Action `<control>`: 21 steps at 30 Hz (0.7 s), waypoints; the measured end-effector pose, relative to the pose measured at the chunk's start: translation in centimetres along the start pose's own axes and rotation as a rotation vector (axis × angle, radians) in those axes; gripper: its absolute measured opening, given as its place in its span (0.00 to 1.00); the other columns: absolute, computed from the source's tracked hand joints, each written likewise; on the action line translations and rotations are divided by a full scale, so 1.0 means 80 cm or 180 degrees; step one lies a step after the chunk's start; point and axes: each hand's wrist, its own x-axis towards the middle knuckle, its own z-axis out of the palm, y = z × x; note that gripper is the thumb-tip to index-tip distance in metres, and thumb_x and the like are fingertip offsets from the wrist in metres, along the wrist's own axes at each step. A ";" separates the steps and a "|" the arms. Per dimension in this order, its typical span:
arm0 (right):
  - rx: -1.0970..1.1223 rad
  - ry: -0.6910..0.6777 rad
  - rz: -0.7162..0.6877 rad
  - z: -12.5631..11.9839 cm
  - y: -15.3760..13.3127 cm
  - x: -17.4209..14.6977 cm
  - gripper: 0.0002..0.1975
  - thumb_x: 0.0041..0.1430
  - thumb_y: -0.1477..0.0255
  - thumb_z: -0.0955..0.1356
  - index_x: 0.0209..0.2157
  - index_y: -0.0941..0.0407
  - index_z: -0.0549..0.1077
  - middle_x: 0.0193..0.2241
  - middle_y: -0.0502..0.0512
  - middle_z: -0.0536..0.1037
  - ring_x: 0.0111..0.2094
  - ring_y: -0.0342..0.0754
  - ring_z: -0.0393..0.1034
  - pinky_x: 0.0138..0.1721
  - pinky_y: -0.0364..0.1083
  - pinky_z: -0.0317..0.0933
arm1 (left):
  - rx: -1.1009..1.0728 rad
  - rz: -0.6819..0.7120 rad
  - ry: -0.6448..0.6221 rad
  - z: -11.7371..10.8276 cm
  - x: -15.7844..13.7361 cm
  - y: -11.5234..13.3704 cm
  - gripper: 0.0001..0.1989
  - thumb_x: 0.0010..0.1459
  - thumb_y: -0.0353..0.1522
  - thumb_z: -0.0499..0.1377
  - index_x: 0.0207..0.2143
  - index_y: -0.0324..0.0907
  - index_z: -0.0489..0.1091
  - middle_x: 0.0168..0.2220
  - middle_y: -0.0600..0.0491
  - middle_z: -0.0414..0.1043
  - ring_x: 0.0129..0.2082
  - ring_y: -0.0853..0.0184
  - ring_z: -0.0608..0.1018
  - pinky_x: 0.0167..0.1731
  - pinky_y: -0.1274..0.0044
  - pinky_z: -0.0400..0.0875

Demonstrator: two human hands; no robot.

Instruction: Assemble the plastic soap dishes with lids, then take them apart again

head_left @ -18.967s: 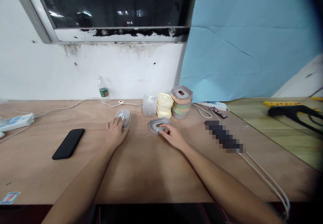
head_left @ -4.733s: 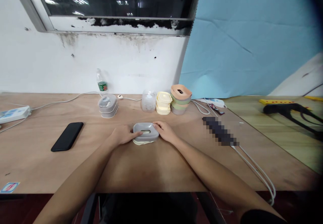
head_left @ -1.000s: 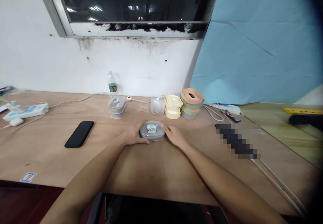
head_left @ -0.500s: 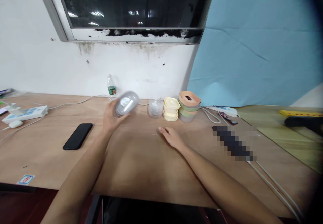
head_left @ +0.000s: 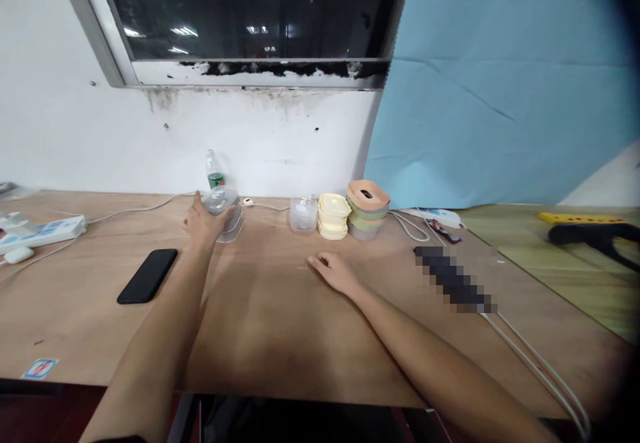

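Observation:
My left hand (head_left: pixel 203 224) reaches round a stack of clear greyish plastic lids (head_left: pixel 231 226) at the back of the table. Its thumb lies on the right of the stack and the fingers on the left, partly hidden. The stack stands upright, with wavy edges showing below a domed top. Resting on the wood, my right hand (head_left: pixel 336 273) holds nothing; its fingers are loosely bent and the thumb is apart from them. Beyond it stand clear plastic containers (head_left: pixel 303 215), a pile of pale yellow lids (head_left: pixel 333 216), and stacked coloured bowls (head_left: pixel 367 211) with an orange top.
A plastic bottle (head_left: pixel 215 170) stands against the wall behind the lids. A black phone (head_left: pixel 148 276) lies left of my left arm. Power strips (head_left: pixel 47 232) and white cables (head_left: pixel 145 210) run along the back. A pixelated dark object (head_left: pixel 453 280) with cables lies at the right.
My left hand has moved left and lowered the clear lids from a tilted hold to upright on the table. My right hand stays at its place. The view has shifted slightly.

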 end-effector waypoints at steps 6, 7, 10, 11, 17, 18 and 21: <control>0.0214 0.0279 0.0071 0.000 0.004 0.002 0.22 0.61 0.55 0.60 0.25 0.56 0.71 0.21 0.49 0.72 0.24 0.44 0.63 0.26 0.42 0.48 | -0.0279 0.1163 0.0636 -0.016 -0.047 0.027 0.41 0.55 0.48 0.57 0.63 0.36 0.48 0.62 0.36 0.54 0.64 0.49 0.52 0.60 0.57 0.45; 0.0276 0.0391 0.0085 -0.002 0.005 0.003 0.21 0.61 0.55 0.61 0.26 0.56 0.72 0.21 0.49 0.72 0.24 0.44 0.64 0.26 0.42 0.49 | -0.0342 0.1522 0.0559 -0.014 -0.062 0.030 0.38 0.56 0.46 0.57 0.62 0.37 0.50 0.62 0.38 0.55 0.64 0.50 0.53 0.60 0.59 0.46; 0.0392 0.0891 0.0145 -0.014 0.010 0.006 0.18 0.60 0.57 0.61 0.33 0.55 0.73 0.22 0.49 0.72 0.25 0.44 0.65 0.27 0.42 0.52 | -0.0382 0.2425 -0.0168 0.001 -0.111 0.028 0.27 0.58 0.43 0.55 0.56 0.41 0.60 0.59 0.42 0.60 0.62 0.52 0.58 0.58 0.62 0.51; 0.0397 0.1090 0.0180 -0.021 0.014 0.007 0.17 0.60 0.57 0.61 0.35 0.56 0.73 0.22 0.49 0.72 0.25 0.45 0.65 0.28 0.42 0.54 | -0.0315 0.2560 -0.0505 0.009 -0.124 0.025 0.23 0.59 0.42 0.54 0.55 0.42 0.63 0.58 0.43 0.61 0.61 0.52 0.59 0.57 0.62 0.53; 0.0154 0.2069 0.0501 -0.073 0.058 0.013 0.21 0.60 0.59 0.60 0.47 0.59 0.70 0.23 0.52 0.72 0.27 0.48 0.66 0.32 0.44 0.57 | 0.0260 0.2536 -0.2291 0.050 -0.152 0.005 0.26 0.59 0.48 0.51 0.55 0.44 0.65 0.57 0.43 0.63 0.55 0.52 0.66 0.52 0.61 0.60; 0.0113 0.2156 0.0542 -0.080 0.065 0.014 0.22 0.60 0.60 0.60 0.48 0.59 0.69 0.24 0.52 0.73 0.27 0.48 0.66 0.32 0.45 0.57 | 0.0256 0.2518 -0.2348 0.052 -0.150 0.004 0.27 0.60 0.48 0.50 0.56 0.44 0.64 0.58 0.43 0.63 0.55 0.52 0.66 0.52 0.61 0.60; -0.0024 0.2281 0.0606 -0.089 0.078 0.018 0.22 0.60 0.61 0.59 0.50 0.59 0.68 0.26 0.54 0.74 0.28 0.49 0.67 0.33 0.45 0.57 | 0.0215 0.2518 -0.2387 0.052 -0.146 0.002 0.27 0.60 0.49 0.49 0.56 0.44 0.64 0.59 0.43 0.62 0.56 0.52 0.66 0.53 0.61 0.60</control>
